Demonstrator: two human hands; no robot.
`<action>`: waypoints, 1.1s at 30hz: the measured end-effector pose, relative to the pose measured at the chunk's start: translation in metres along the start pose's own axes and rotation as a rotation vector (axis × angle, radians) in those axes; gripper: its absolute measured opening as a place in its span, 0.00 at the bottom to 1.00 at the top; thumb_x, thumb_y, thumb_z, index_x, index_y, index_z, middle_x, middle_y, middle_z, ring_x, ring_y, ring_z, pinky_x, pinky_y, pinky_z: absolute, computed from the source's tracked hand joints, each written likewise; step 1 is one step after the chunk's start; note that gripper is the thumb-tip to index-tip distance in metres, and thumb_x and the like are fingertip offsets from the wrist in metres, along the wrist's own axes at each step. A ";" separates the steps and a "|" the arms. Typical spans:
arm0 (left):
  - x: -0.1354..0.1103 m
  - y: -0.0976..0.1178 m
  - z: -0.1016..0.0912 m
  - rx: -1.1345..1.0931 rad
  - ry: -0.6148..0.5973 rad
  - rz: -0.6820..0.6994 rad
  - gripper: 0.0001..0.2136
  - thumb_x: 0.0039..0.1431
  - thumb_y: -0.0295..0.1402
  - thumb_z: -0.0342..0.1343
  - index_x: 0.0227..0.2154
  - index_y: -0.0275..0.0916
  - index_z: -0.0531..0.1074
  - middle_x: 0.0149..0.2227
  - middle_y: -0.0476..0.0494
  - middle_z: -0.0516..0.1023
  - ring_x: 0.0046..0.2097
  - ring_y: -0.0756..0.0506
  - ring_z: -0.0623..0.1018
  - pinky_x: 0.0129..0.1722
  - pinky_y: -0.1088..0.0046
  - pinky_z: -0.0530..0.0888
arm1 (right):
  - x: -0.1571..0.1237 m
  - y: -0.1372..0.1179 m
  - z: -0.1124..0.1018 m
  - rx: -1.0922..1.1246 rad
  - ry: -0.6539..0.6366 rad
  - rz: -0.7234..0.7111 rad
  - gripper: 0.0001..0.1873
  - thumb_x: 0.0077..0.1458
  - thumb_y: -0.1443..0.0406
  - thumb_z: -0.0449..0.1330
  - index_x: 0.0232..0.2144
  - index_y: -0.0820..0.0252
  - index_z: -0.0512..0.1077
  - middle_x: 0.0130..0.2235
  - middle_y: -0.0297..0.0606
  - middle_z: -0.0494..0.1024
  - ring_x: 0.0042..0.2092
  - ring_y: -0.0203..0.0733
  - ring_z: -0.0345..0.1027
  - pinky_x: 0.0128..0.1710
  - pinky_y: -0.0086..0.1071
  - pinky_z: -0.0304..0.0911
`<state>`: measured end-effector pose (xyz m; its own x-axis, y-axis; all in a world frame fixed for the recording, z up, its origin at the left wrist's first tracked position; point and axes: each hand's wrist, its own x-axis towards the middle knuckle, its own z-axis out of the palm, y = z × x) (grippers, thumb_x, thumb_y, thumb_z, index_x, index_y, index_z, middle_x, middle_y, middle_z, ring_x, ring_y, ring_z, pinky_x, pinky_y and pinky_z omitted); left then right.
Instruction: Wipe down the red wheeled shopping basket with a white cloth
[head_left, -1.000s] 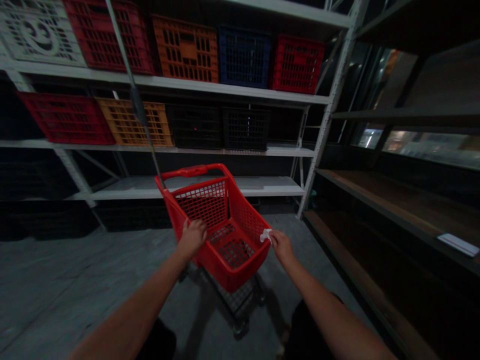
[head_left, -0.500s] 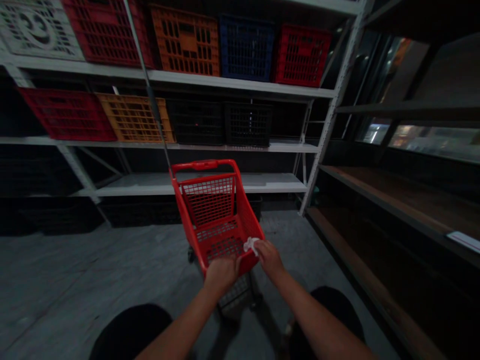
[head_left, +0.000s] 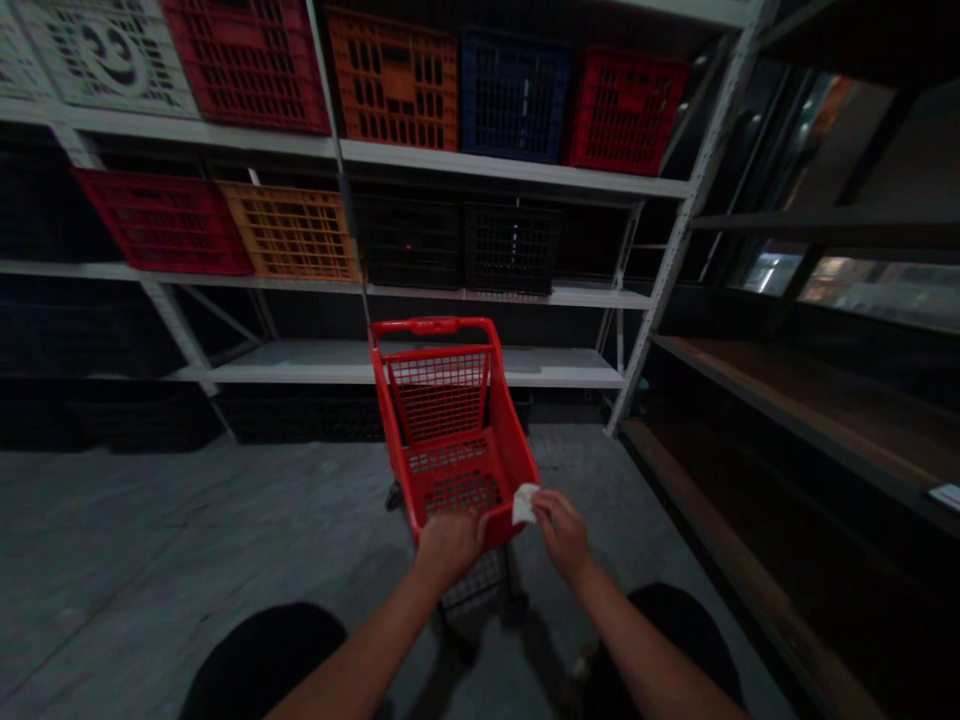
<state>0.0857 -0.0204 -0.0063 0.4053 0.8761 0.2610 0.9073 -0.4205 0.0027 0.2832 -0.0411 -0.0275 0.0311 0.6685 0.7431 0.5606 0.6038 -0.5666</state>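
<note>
A small red plastic shopping cart (head_left: 450, 420) stands on the concrete floor in front of me, its handle on the far side. My left hand (head_left: 448, 545) grips the cart's near rim, fingers curled over it. My right hand (head_left: 562, 535) pinches a small white cloth (head_left: 523, 503) against the cart's near right corner. The basket looks bare inside. My dark-clad knees show at the bottom of the view.
White metal shelving (head_left: 420, 165) behind the cart carries red, orange, blue and black plastic crates (head_left: 394, 80). Dark wooden shelves (head_left: 810, 390) run along the right. A thin pole (head_left: 341, 170) leans up from behind the cart. Grey floor spreads to the left.
The cart has turned square to me. My left hand moved from its left side to the near rim. My right hand with the cloth shifted to the near right corner.
</note>
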 end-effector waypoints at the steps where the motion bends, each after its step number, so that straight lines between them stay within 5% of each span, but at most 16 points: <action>1: 0.000 0.000 -0.001 0.006 -0.013 -0.004 0.24 0.59 0.42 0.29 0.29 0.38 0.70 0.27 0.37 0.76 0.30 0.42 0.76 0.27 0.68 0.67 | 0.006 0.001 -0.008 0.001 0.084 0.044 0.09 0.53 0.69 0.51 0.33 0.59 0.71 0.37 0.40 0.72 0.42 0.40 0.65 0.44 0.35 0.61; 4: 0.002 0.000 -0.004 0.001 -0.053 -0.022 0.25 0.59 0.42 0.29 0.30 0.37 0.70 0.27 0.36 0.76 0.30 0.42 0.76 0.28 0.68 0.67 | 0.020 0.004 -0.020 0.014 0.223 0.220 0.07 0.52 0.66 0.53 0.32 0.60 0.70 0.36 0.40 0.71 0.39 0.40 0.65 0.39 0.33 0.62; 8: 0.004 0.005 -0.008 -0.028 -0.074 -0.045 0.25 0.59 0.43 0.29 0.32 0.36 0.71 0.31 0.37 0.76 0.33 0.43 0.76 0.31 0.69 0.68 | 0.024 0.016 -0.003 -0.022 0.075 0.371 0.06 0.45 0.65 0.57 0.28 0.61 0.70 0.30 0.36 0.70 0.30 0.38 0.63 0.30 0.29 0.59; 18: 0.000 0.003 -0.011 -0.018 -0.085 -0.022 0.24 0.59 0.42 0.30 0.30 0.36 0.70 0.30 0.38 0.76 0.33 0.44 0.76 0.32 0.68 0.69 | 0.087 0.047 0.026 -0.148 -0.048 0.408 0.04 0.41 0.66 0.55 0.22 0.61 0.67 0.26 0.34 0.70 0.29 0.37 0.62 0.31 0.28 0.56; 27: -0.011 -0.003 -0.011 -0.008 -0.089 -0.019 0.24 0.59 0.42 0.29 0.31 0.36 0.70 0.29 0.38 0.76 0.32 0.43 0.76 0.30 0.68 0.69 | 0.043 0.038 0.008 -0.017 -0.206 0.487 0.04 0.39 0.65 0.54 0.22 0.60 0.64 0.23 0.31 0.68 0.27 0.37 0.61 0.27 0.27 0.54; 33: -0.026 -0.012 -0.016 -0.030 -0.109 0.015 0.25 0.59 0.43 0.29 0.32 0.36 0.70 0.29 0.38 0.76 0.33 0.44 0.75 0.32 0.69 0.68 | 0.095 0.034 0.032 -0.082 -0.166 0.463 0.03 0.40 0.65 0.53 0.22 0.59 0.62 0.23 0.30 0.67 0.27 0.36 0.61 0.27 0.26 0.52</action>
<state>0.0621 -0.0419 0.0026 0.4303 0.8893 0.1549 0.8978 -0.4395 0.0292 0.2792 0.0571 0.0125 0.1638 0.9224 0.3497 0.5821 0.1958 -0.7892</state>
